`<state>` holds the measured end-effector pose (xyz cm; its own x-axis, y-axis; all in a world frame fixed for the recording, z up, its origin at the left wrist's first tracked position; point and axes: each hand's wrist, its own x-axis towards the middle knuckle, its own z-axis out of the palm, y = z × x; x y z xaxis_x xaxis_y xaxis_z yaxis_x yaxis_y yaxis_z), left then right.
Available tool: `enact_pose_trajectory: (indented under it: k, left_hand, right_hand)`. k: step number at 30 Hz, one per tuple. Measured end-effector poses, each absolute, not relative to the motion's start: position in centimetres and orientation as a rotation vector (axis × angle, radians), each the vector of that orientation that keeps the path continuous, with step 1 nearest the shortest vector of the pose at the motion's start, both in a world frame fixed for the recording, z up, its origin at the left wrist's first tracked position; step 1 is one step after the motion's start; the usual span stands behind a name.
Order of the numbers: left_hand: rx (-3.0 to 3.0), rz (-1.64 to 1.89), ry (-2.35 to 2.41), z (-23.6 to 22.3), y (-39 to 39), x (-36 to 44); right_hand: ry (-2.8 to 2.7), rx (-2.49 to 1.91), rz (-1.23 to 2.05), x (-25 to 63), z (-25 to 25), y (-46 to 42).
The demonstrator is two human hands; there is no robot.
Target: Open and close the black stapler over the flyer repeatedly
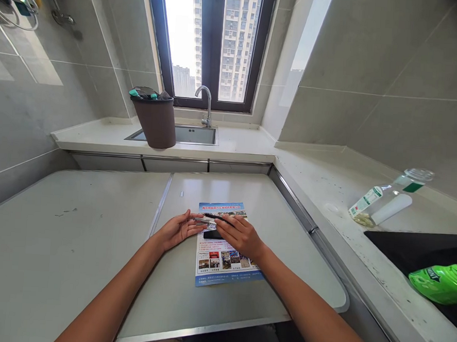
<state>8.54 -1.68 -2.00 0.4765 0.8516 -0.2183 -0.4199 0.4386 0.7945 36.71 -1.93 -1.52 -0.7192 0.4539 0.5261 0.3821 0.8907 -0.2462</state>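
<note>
My left hand (181, 229) is turned palm up, its thumb and fingertips closed on the left ends of slim silver and black pieces (207, 220). My right hand (241, 237) comes from the other side, fingers pressed together around the right part of the same pieces. Their exact kind is too small to make out. Below both hands lies a printed flyer (225, 278) with blue bands and several small photos. On the flyer rests a flat black object (211, 235), partly hidden by my right hand.
Two light tabletops (73, 244) meet left of the flyer. At the back, a brown bin (156, 125) stands by the sink (195, 136) and its faucet (208, 105). On the right counter are a clear bottle (391, 199) and a green packet (440, 283) over something black.
</note>
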Motion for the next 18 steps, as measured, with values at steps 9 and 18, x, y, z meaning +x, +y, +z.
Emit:
enact_pose_trajectory:
  k: [9, 18]
  left_hand:
    - [0.758, 1.162, 0.915, -2.0, -1.2, 8.8]
    - [0.763, 1.254, 0.967, -2.5, -0.7, 8.3]
  right_hand:
    - [-1.885, -1.061, 0.216, 37.5, -2.5, -0.1]
    - [-1.864, -1.251, 0.693, 37.8, -3.7, 1.0]
